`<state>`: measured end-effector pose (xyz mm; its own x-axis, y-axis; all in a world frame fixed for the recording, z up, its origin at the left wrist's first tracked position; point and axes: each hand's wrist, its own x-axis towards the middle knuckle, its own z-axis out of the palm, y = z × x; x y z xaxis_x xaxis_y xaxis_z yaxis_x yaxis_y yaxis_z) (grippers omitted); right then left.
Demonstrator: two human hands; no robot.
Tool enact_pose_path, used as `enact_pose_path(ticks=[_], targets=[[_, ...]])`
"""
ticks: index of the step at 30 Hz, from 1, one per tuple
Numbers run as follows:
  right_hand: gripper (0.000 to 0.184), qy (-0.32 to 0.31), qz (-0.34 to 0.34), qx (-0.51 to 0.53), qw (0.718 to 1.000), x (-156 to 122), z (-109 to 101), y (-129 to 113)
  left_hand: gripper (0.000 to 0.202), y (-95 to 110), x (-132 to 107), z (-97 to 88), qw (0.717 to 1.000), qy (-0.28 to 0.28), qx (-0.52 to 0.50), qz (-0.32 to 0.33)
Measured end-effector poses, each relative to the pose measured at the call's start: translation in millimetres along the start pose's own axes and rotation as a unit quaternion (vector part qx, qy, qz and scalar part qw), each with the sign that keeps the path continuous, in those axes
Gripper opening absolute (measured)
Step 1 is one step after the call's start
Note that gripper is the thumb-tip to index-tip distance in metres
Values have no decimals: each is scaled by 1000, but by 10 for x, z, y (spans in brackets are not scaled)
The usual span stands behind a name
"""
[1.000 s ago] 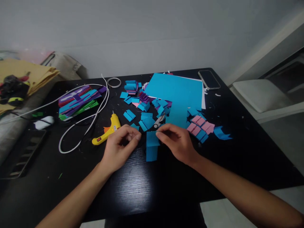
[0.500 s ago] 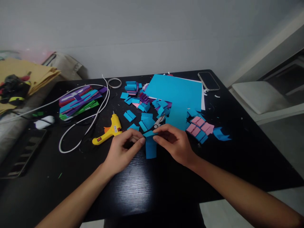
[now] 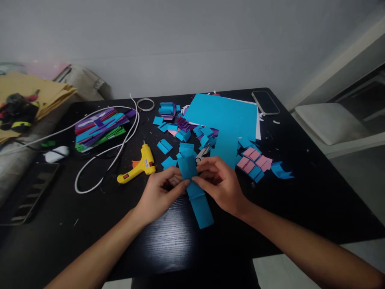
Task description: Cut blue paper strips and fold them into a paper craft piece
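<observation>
Between my two hands is a long blue paper strip (image 3: 201, 208) with creases across it, slanting toward the table's front. My left hand (image 3: 161, 192) pinches its left edge with thumb and fingers. From the other side, my right hand (image 3: 221, 182) grips the strip near the same crease. Small folded blue paper pieces (image 3: 164, 146) lie just beyond my hands. Scissors (image 3: 202, 154) rest behind my right hand, their blades partly covered by paper. A yellow glue gun (image 3: 140, 164) lies left of my left hand.
A large blue sheet (image 3: 222, 114) over white paper is at the back, near a phone (image 3: 265, 102). Joined pink and blue pieces (image 3: 252, 162) lie at right. On the left are bundled coloured strips (image 3: 100, 128), a looping white cable (image 3: 90, 188) and a tape ring (image 3: 145, 104).
The blue strip has gone from folded over between my fingers to opened out lengthwise, with its near end lower. My fingers now hold it around its middle.
</observation>
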<state>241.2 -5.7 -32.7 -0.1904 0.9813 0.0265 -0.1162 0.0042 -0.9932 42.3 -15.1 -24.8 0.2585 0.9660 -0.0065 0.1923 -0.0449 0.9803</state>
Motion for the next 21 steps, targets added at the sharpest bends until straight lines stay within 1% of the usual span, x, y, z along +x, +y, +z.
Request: enact_pose_path(ticks=[2,3,7,11,13,16,18,21], targets=[[39,1,21,21,1000,2,5,14,17,-16,0,10,1000,12,5,1],[37,-3,30,21,999,8,4,15,16,-21,0,12,1000,20,8,4],[15,-40,59,-8,997,41,-9,4,10,-34,-5,2,999,42,20,28],[17,-44,95,21,994,58,-23,3,2,-33,-11,-19,999,27,8,45],[19,-50,104,45,992,62,-30,-3,7,-21,-8,-36,998,23,15,53],[16,-67,100,63,991,66,-43,-30,16,4,0,-70,994,25,59,88],[16,-80,106,69,989,67,-50,-50,21,16,4,-87,989,25,86,117],[20,-92,115,53,988,67,-54,-64,25,23,2,-95,981,20,110,156]])
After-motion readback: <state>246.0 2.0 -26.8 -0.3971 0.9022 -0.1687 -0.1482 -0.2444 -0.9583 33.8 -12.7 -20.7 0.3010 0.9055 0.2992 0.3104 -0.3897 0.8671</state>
